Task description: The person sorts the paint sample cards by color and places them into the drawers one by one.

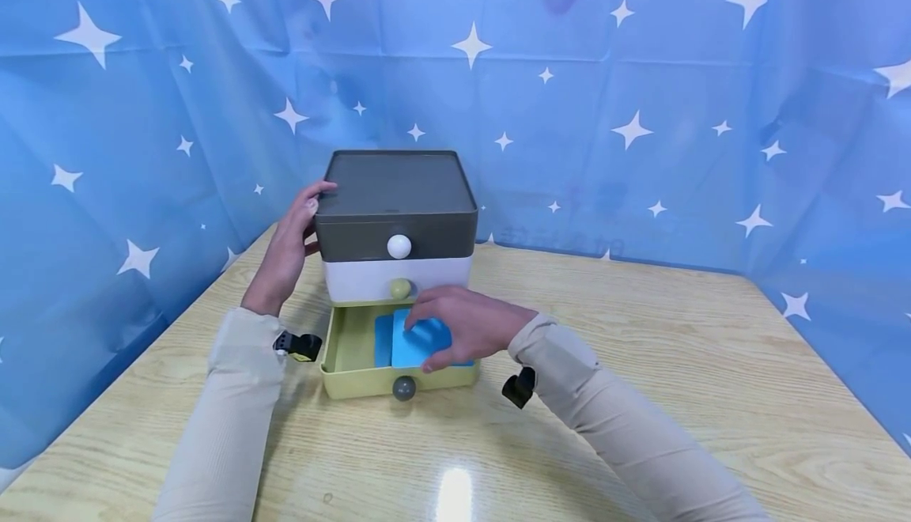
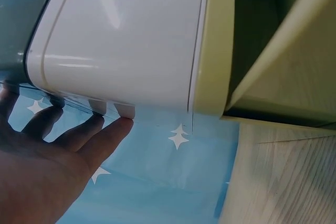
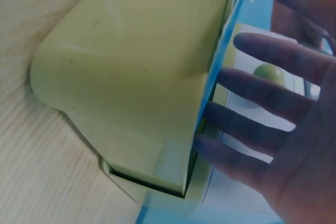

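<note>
A small drawer cabinet (image 1: 395,237) has a dark grey top tier, a white middle drawer (image 2: 126,30) and a pulled-out yellow-green bottom drawer (image 1: 352,383). My left hand (image 1: 285,249) steadies the cabinet's left side, one digit over the top edge; its fingers (image 2: 102,140) press outstretched against the wall. Over the bottom drawer is my right hand (image 1: 470,320), fingers spread and fingertips at a flat blue piece (image 1: 409,348). In the right wrist view only the thin edge of that blue piece (image 3: 210,80) shows. A second blue piece (image 1: 382,340) lies partly under it.
Round knobs mark the drawers: white (image 1: 399,247), yellow-green (image 1: 400,289) and dark grey (image 1: 403,388). Everything stands on a wood-grain table (image 1: 640,356). A blue star-print curtain (image 1: 555,111) hangs behind and at both sides.
</note>
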Action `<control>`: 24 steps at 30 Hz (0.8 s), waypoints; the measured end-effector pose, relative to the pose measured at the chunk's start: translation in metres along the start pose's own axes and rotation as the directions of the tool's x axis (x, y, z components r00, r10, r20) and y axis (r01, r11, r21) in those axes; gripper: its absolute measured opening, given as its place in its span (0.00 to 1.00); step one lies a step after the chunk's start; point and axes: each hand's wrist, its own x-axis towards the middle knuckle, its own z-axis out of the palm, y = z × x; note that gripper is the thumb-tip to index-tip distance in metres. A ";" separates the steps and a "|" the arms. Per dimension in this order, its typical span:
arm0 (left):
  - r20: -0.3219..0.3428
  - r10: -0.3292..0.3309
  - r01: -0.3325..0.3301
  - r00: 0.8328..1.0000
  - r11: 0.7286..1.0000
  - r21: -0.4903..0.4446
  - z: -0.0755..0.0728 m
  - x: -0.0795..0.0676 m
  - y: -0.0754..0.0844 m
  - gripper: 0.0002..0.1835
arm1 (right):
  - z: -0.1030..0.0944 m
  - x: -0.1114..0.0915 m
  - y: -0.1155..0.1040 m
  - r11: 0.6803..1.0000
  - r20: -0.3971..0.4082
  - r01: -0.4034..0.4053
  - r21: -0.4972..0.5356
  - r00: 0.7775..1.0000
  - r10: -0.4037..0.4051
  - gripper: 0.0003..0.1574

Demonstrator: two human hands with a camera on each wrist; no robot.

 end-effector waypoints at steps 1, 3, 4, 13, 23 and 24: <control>-0.001 0.000 0.000 1.000 1.000 -0.002 0.000 0.000 0.000 0.29 | 0.001 0.000 0.000 1.000 0.000 0.000 0.000 1.000 0.000 0.32; -0.002 0.001 -0.001 1.000 1.000 -0.006 0.000 0.000 0.000 0.29 | 0.001 0.000 0.000 1.000 -0.006 0.012 -0.003 1.000 -0.012 0.30; -0.003 0.001 -0.001 1.000 1.000 -0.008 0.001 0.000 0.000 0.28 | 0.001 -0.001 0.000 1.000 -0.010 0.021 -0.007 1.000 -0.021 0.29; 0.000 0.000 0.000 1.000 1.000 -0.002 0.003 0.001 0.000 0.29 | 0.007 -0.005 -0.013 0.992 -0.082 0.127 0.023 0.989 -0.125 0.24; -0.012 -0.003 0.002 1.000 1.000 -0.018 0.001 0.000 0.000 0.28 | 0.025 -0.004 -0.046 0.951 -0.113 0.231 -0.207 0.960 -0.258 0.13; -0.011 -0.002 0.002 1.000 1.000 -0.019 0.001 0.000 0.000 0.28 | 0.027 -0.005 -0.047 0.948 -0.120 0.231 -0.218 0.958 -0.261 0.13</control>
